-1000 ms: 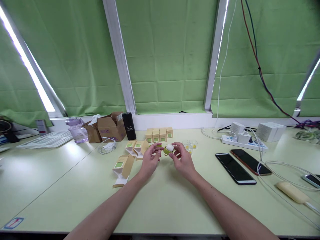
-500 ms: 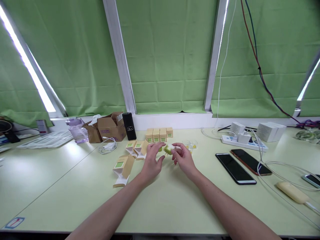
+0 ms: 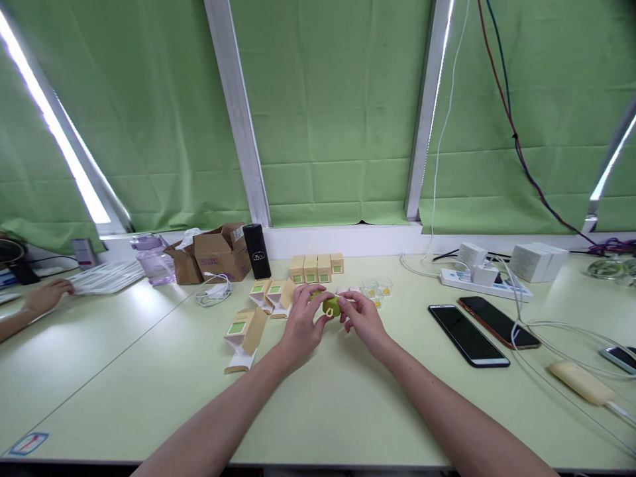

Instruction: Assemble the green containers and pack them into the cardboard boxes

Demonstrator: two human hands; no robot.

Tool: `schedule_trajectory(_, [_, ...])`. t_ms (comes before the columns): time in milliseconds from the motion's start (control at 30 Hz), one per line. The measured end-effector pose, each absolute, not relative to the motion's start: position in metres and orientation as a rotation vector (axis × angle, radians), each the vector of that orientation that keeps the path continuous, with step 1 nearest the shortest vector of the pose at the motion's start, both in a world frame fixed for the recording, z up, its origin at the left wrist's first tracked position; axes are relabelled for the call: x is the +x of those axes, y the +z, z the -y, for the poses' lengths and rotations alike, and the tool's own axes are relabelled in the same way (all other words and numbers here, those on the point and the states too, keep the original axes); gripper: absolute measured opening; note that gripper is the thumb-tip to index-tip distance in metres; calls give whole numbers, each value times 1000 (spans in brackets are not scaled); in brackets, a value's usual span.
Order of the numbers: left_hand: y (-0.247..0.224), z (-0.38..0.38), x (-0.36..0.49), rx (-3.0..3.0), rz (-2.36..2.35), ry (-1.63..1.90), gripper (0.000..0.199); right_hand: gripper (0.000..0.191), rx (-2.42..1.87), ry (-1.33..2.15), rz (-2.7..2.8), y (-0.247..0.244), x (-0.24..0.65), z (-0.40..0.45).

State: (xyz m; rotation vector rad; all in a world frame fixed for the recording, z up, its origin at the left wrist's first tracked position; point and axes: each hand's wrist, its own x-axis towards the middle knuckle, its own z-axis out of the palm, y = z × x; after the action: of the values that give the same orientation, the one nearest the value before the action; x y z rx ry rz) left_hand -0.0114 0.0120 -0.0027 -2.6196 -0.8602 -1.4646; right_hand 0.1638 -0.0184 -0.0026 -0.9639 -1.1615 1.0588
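A small round green object (image 3: 330, 306) with a pale loop on its near side is held between my two hands above the table. My left hand (image 3: 304, 319) has its fingers curled round its left side. The fingertips of my right hand (image 3: 362, 317) pinch its right side. To the left of my hands lie opened tan cartons with green squares, one nearer (image 3: 247, 329) and two farther back (image 3: 281, 294). Several closed tan boxes (image 3: 311, 268) stand in a row behind. Small clear containers with yellow bits (image 3: 376, 289) sit just beyond my right hand.
Two phones (image 3: 468, 335) and a power strip (image 3: 484, 283) with white cables lie to the right. A brown cardboard box (image 3: 221, 253), a black cylinder (image 3: 257, 251) and a purple bottle (image 3: 154, 258) stand back left. Another person's hand (image 3: 48, 295) touches white trays (image 3: 106, 277).
The green object has turned between my hands, so its pale loop now faces me. Another person's hand and forearm have come in at the far left.
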Motion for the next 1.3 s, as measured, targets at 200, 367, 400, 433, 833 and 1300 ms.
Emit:
schedule_trajectory(200, [-3,-14,-10,-2614,885,-1508,36,58,-988,1014,1207,-4,167,18])
schedule_trajectory(367, [-5,-17,-11,-2641,978,-1624,40,52,-1027,889,1227,-8,171,15])
schedule_trajectory(400, [-5,-18,-11,-2644,1007,-1664,40,49,-1059,826,1217,-9,173,13])
schedule_trajectory(433, [-5,-20,-11,-2646,1039,-1709,40,45,-1099,750,1205,-11,176,11])
schedule_trajectory(833, [-8,-32,-12,-2628,1404,-2156,38,30,-1802,-192,1458,-17,243,-7])
schedule_trajectory(1300, [-5,-31,-12,-2631,1578,-2182,44,21,-2017,285,1628,-4,228,3])
